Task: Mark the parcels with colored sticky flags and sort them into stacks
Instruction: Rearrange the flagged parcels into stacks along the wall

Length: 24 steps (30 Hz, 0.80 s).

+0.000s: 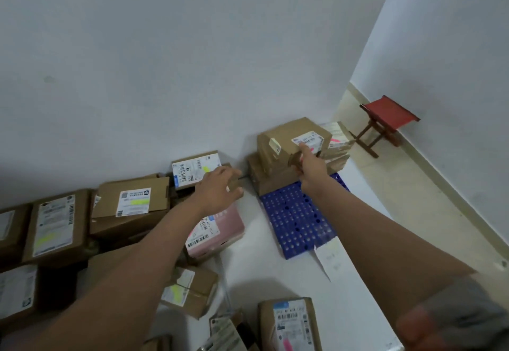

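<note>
A stack of brown cardboard parcels (278,174) stands in the corner on a blue perforated pallet (297,218). My right hand (311,165) reaches to the top parcel (289,133), its forefinger pressing on the white label beside a pink flag (312,149). Left of the stack, my left hand (220,187) hovers with loosely spread fingers over a group of parcels and holds nothing. Just behind it lies a parcel with a yellow flag (205,169) on its label. More yellow-flagged parcels (135,202) lie further left.
A pink parcel (220,226) lies under my left forearm. Near the bottom edge sits a parcel with a pink flag (289,323). A white paper slip (327,260) hangs off the pallet. A red stool (385,119) stands by the right wall on the tiled floor.
</note>
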Tool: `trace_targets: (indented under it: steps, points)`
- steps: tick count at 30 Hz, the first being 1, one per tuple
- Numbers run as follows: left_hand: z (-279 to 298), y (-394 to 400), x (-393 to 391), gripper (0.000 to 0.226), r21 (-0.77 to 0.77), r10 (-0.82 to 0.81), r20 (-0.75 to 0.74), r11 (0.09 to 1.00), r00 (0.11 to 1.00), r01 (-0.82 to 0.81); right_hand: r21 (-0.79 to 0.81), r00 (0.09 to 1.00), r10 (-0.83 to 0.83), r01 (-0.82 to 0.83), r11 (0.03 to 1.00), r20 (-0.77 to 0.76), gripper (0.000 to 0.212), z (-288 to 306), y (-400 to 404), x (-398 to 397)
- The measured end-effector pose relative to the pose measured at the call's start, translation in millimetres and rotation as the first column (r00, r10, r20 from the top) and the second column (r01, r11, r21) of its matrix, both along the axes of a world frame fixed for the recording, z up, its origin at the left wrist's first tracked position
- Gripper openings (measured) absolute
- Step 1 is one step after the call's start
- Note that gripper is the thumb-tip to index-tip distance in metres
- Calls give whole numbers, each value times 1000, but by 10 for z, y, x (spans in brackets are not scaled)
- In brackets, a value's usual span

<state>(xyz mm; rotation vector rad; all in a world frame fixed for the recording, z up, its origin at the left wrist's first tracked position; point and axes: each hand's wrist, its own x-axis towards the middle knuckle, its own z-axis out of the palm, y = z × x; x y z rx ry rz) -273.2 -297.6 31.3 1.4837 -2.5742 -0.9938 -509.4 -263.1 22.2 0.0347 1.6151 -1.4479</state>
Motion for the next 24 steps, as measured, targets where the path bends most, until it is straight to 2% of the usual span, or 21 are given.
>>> trace_targets:
  steps: [3,9,14,19,24]
  points:
    - [0,-41,-28,47,11,33,-12,999,999,-33,-44,998,49,-47,998,49,35,-48,-158,30]
    - [-73,-44,-9,45,18,70,20,997,997,-70,-110,995,-23,34,993,100,45,-93,-247,3]
    - [-64,33,22,44,50,82,18,995,996,-83,-149,990,3,18,989,140,41,-169,-222,-49]
    - [-78,261,89,43,27,79,-4,996,997,-79,-83,998,44,-39,996,53,34,-179,-35,35]
    - [-233,739,179,42,72,91,-67,994,994,-86,34,997,72,-71,997,-28,29,-341,613,377]
